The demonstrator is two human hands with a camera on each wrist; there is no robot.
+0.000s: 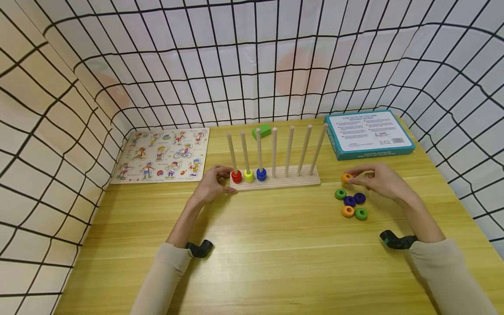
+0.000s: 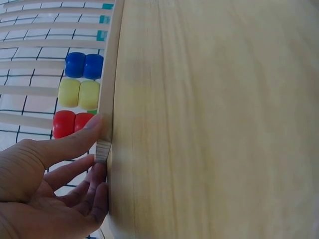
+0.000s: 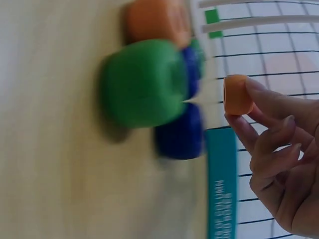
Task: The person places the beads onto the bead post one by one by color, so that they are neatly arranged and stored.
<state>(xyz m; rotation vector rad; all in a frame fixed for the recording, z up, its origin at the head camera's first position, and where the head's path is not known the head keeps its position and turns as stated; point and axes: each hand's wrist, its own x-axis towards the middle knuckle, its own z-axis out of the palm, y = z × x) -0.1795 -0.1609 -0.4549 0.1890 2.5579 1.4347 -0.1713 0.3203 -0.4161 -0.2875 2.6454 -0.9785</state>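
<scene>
Pale wooden rack with seven tall pegs (image 1: 290,181), held at its left end between thumb and curled fingers of the left hand (image 1: 211,183). Near the rack's right end, pinched narrowly between thumb and fingertips of the right hand (image 1: 379,180): a small, glossy orange bead with a central hole (image 1: 346,178). On the rack's three leftmost pegs, in pairs: rounded red beads (image 1: 236,176), yellow beads (image 1: 248,176) and blue beads (image 1: 261,175). In front and to the right of the rack: loose rounded beads in green (image 1: 340,194), dark violet-blue (image 1: 349,201) and orange (image 1: 348,211), closely grouped. Likely faults, by judgement: slipping of the pinched bead, from its smooth curved side and a fingertip-only hold; scattering of the loose group, from a low sweep of knuckles or wrist; snagging on a peg tip, from a tilted hole; swivelling of the rack, from a sideways knock against support at one end only.
</scene>
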